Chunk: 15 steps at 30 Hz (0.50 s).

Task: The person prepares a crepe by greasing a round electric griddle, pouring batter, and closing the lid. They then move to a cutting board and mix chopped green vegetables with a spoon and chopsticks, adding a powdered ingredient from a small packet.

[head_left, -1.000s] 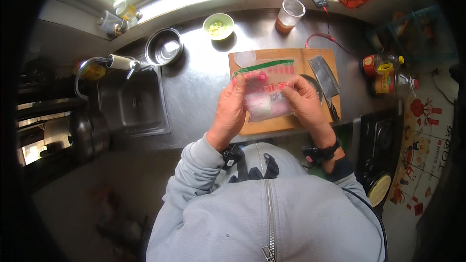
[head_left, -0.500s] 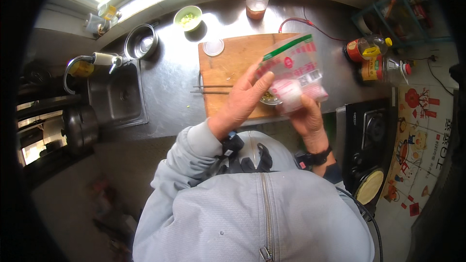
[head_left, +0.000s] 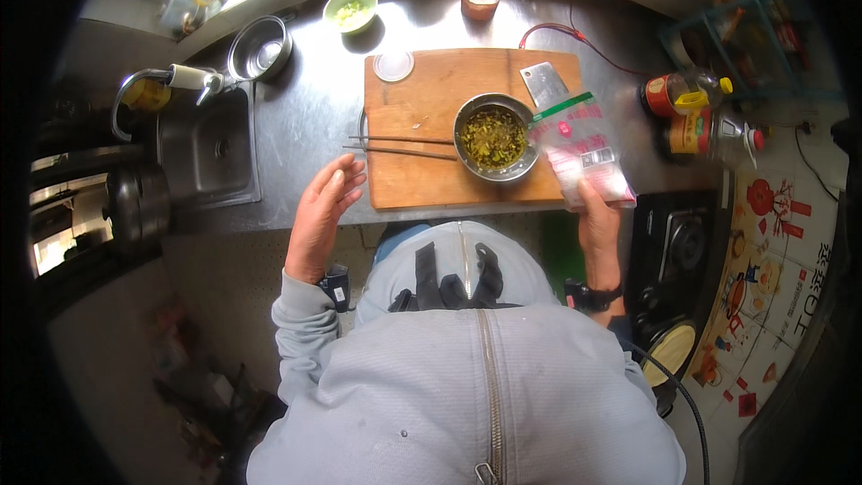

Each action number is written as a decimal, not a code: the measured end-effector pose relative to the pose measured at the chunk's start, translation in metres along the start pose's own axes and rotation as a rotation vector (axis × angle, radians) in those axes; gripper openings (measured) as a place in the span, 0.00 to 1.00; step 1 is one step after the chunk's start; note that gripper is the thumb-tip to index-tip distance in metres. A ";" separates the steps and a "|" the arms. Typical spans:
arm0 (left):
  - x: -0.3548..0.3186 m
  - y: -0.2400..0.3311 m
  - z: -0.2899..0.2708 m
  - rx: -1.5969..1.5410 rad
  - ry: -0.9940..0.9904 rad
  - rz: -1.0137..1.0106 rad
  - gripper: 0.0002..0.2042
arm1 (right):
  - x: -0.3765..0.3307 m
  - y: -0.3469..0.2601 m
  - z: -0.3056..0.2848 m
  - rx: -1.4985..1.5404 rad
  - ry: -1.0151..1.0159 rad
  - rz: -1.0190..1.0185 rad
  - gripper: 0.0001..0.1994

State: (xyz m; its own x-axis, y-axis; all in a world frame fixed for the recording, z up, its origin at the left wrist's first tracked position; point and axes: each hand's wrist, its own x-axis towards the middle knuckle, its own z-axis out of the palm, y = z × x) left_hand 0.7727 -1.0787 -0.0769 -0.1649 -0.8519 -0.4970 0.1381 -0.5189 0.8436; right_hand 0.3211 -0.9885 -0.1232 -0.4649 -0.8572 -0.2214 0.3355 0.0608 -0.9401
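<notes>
We are logging the counter from left to right. At the far left we are seeing a sink [head_left: 208, 145] with its tap [head_left: 157, 88], and just beyond its far corner a steel pot [head_left: 259, 47]; a small green bowl [head_left: 350, 7] is sitting farther back.

Our left hand [head_left: 325, 211] is hovering open, fingers spread and holding nothing, over the near edge of the counter, just left of the cutting board [head_left: 422, 126]. A pair of chopsticks [head_left: 400, 147] is lying on that board with its long axis running left to right, the near ends pointing toward the left hand; hand and chopsticks are near but apart.

Right of the chopsticks a steel bowl [head_left: 495, 136] of chopped greens is resting on the board, touching or just overlapping the chopstick tips; we cannot tell which.

Our right hand [head_left: 600, 220] is closing on the lower end of a clear zip bag [head_left: 582, 148]. The bag is standing tilted, its long axis running away from us, green-striped mouth uppermost and leaning toward the bowl's right rim. So the right hand is the one nearer the bowl, with the bag just beside it. Bottles [head_left: 690, 112] are standing farther right.
</notes>
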 end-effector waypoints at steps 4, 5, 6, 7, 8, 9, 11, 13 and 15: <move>-0.008 -0.010 -0.003 -0.042 0.029 -0.007 0.25 | 0.000 0.006 -0.003 -0.080 0.029 -0.012 0.17; -0.008 -0.010 -0.003 -0.036 0.052 -0.014 0.26 | 0.000 0.009 -0.004 -0.125 0.032 -0.013 0.17; -0.008 -0.010 -0.002 -0.035 0.053 -0.008 0.26 | 0.000 0.010 -0.005 -0.134 0.029 -0.017 0.18; -0.009 -0.010 -0.001 -0.037 0.031 0.013 0.26 | 0.001 0.012 -0.006 -0.145 0.021 -0.019 0.19; -0.009 -0.010 0.000 -0.033 0.059 -0.001 0.26 | 0.000 0.013 -0.007 -0.154 0.016 -0.019 0.20; -0.010 -0.010 0.001 -0.031 0.059 0.002 0.26 | 0.000 0.014 -0.008 -0.179 0.013 -0.019 0.20; -0.009 -0.011 0.001 -0.030 0.056 0.006 0.25 | 0.000 0.016 -0.008 -0.234 0.036 -0.012 0.19; -0.012 -0.013 0.001 -0.043 0.033 0.021 0.25 | -0.002 0.018 -0.006 -0.209 0.024 -0.058 0.19; -0.014 -0.016 0.002 -0.041 0.052 -0.007 0.25 | -0.005 0.017 -0.003 -0.209 0.032 -0.069 0.18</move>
State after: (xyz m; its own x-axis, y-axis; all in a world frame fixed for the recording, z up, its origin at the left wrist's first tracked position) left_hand 0.7707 -1.0586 -0.0831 -0.1154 -0.8500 -0.5141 0.1775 -0.5268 0.8312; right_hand 0.3261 -0.9818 -0.1390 -0.5080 -0.8464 -0.1599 0.1263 0.1105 -0.9858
